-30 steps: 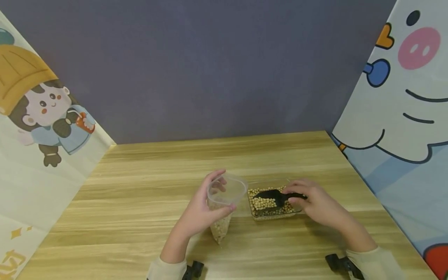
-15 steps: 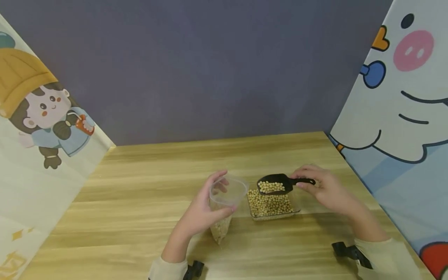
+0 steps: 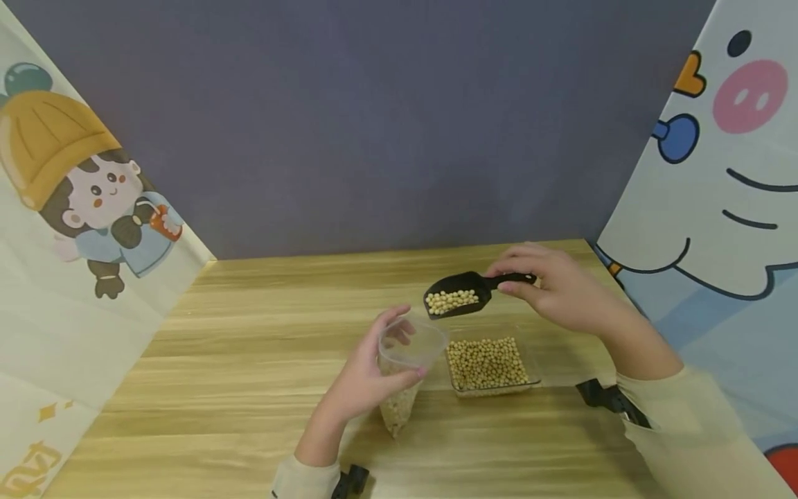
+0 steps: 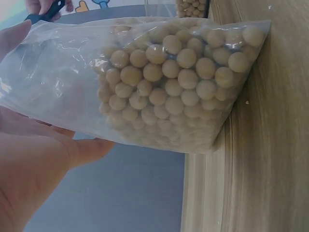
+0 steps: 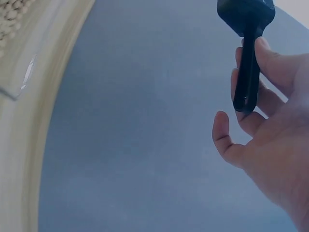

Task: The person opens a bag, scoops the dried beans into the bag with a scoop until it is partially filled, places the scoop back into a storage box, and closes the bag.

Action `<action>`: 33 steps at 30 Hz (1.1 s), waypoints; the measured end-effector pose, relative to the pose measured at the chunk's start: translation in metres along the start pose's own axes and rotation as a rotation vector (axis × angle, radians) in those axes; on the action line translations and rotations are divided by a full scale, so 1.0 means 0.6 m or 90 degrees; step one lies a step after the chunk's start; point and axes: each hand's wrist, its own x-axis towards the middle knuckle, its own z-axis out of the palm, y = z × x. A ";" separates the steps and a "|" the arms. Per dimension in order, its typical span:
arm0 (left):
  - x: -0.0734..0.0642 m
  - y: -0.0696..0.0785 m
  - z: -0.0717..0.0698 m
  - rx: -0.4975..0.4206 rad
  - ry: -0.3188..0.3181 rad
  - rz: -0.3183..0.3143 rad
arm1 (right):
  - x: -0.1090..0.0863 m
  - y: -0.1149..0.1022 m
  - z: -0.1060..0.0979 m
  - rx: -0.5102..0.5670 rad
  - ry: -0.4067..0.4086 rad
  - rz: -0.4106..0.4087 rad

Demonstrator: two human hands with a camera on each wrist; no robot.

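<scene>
My left hand [image 3: 364, 378] holds a clear plastic bag [image 4: 53, 77] near its top, thumb on the near side and fingers round the far side. The bag's mouth gapes wide, and soybeans [image 4: 178, 82] fill its lower part, which stands on the table. Between the thumb and fingers of my right hand [image 3: 564, 291] is the handle of a black scoop [image 3: 458, 281]. Soybeans [image 3: 450, 301] lie in the scoop, whose front edge is just above and right of the bag's mouth. In the right wrist view, the little finger stays off the handle [image 5: 248, 72].
Right of the bag stands a clear rectangular container [image 3: 499, 391] holding more soybeans [image 3: 486, 360]. The wooden table [image 3: 249, 360] ends at a dark grey back panel [image 3: 386, 138], with cartoon-printed panels [image 3: 742, 208] on both sides.
My right hand has raised the scoop, loaded with soybeans, out of the container and carried it up and left towards the bag's mouth. My left hand keeps holding the bag in place.
</scene>
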 end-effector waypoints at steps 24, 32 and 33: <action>0.009 -0.008 -0.010 -0.048 0.016 -0.023 | 0.078 -0.084 -0.002 -0.187 -0.126 -0.089; 0.027 -0.017 -0.019 -0.039 0.007 0.045 | 0.052 -0.062 -0.029 -0.194 -0.078 -0.065; 0.029 -0.018 -0.019 -0.039 0.009 0.044 | 0.043 -0.053 -0.032 -0.192 -0.074 -0.054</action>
